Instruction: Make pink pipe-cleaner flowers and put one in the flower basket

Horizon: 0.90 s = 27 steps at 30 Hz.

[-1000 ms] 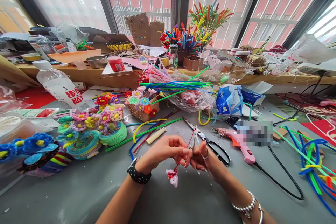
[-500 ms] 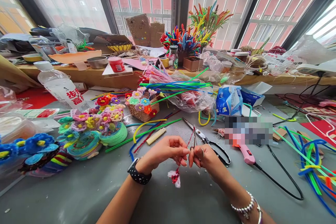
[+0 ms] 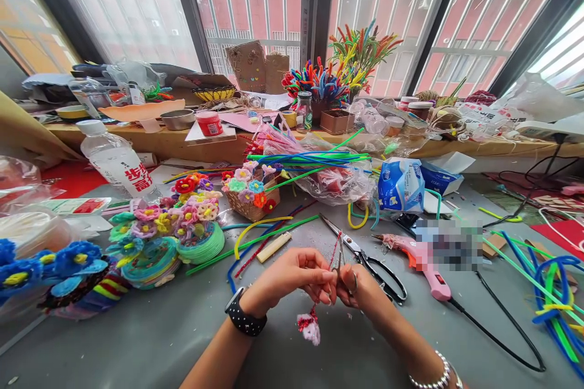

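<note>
My left hand point(image 3: 305, 276) pinches a thin red glittery pipe cleaner point(image 3: 334, 255) between thumb and fingers. From its lower end, below my fingers, hangs a small pink and red fuzzy piece point(image 3: 309, 326). My right hand point(image 3: 357, 285) is closed around the handles of small scissors point(image 3: 339, 260), whose narrow blades point up beside the red stem. Whether the blades touch the stem is hard to tell. Just beyond my right hand lie large scissors point(image 3: 365, 260) with black handles, flat on the grey table point(image 3: 283, 361).
A pink glue gun point(image 3: 426, 261) with a black cord lies on the right, near loose coloured pipe cleaners point(image 3: 552, 292). Fuzzy flower pots point(image 3: 150, 261) and a water bottle point(image 3: 119, 161) stand left. A wooden stick point(image 3: 274, 247), flower basket point(image 3: 250, 203) and tissue pack point(image 3: 401, 185) lie beyond.
The view has shifted, so the whole scene sits slightly lower and further right. The pink and red piece has turned a little on its stem. Both hands keep their holds.
</note>
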Available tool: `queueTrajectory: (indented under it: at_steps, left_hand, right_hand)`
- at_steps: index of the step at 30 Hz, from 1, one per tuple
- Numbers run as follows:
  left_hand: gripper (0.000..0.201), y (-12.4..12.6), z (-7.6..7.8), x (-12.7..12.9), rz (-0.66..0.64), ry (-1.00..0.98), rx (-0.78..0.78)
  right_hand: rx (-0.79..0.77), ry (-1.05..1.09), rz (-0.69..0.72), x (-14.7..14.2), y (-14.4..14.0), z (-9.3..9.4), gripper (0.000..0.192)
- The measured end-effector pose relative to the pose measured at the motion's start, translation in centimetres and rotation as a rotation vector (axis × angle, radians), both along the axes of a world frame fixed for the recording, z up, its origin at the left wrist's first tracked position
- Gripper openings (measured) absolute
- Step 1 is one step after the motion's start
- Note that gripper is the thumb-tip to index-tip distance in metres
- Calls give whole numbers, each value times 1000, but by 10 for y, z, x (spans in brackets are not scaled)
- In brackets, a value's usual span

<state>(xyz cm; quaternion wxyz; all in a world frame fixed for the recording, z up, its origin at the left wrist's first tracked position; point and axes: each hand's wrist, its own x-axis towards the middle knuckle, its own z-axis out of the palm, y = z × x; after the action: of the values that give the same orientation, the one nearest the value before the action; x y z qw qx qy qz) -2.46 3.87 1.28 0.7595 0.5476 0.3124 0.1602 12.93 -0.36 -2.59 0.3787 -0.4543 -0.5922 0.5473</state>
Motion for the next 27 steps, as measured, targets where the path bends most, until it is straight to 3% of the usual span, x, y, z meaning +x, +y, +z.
queueTrajectory:
  at_steps: [8, 16, 27]
  left_hand:
    - [29, 0, -2, 0, 30, -6, -16]
    - [27, -1, 0, 0, -6, -19, 4]
    - [26, -1, 5, 0, 9, -7, 9]
  right_hand:
    - [76, -20, -81, -2, -3, 3, 73]
    - [131, -75, -18, -3, -3, 3, 72]
    - [83, -68, -12, -4, -3, -3, 73]
